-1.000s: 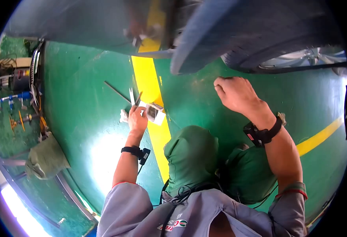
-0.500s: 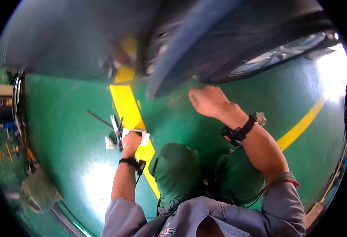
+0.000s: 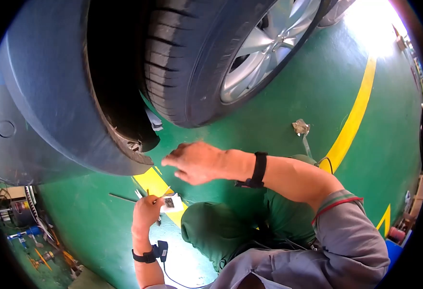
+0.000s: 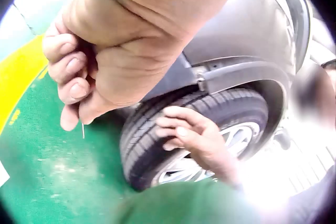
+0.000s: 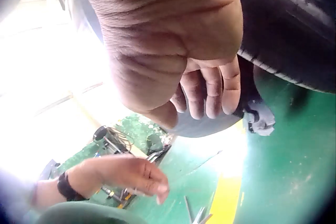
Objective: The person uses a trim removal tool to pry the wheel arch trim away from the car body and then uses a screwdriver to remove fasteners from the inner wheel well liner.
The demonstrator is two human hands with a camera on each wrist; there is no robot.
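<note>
My left hand (image 3: pixel 146 212) is curled above the floor beside a small white card with a dark patch (image 3: pixel 174 203). In the left wrist view, its thumb and forefinger pinch a thin pale pin-like piece (image 4: pixel 83 131); the rest of that piece is hidden by the fingers. My right hand (image 3: pixel 194 161) hovers with loosely bent fingers beside the lower end of the dark wheel arch trim (image 3: pixel 136 161). Nothing shows in its palm in the right wrist view. Above it stands a car tyre (image 3: pixel 173 67) with a silver wheel rim (image 3: pixel 257 62).
A thin dark rod (image 3: pixel 122 197) lies on the green floor left of the card. Slim tools (image 5: pixel 198 216) lie near the yellow line (image 5: pixel 226 198). A crumpled wrapper-like thing (image 3: pixel 300 127) lies to the right. Assorted equipment (image 3: pixel 26 221) stands at the left edge.
The head view has swung toward the wheel, bringing tyre and arch into full view. My right hand has moved left to the trim's end, fingers loosening. My left hand has come up off the card.
</note>
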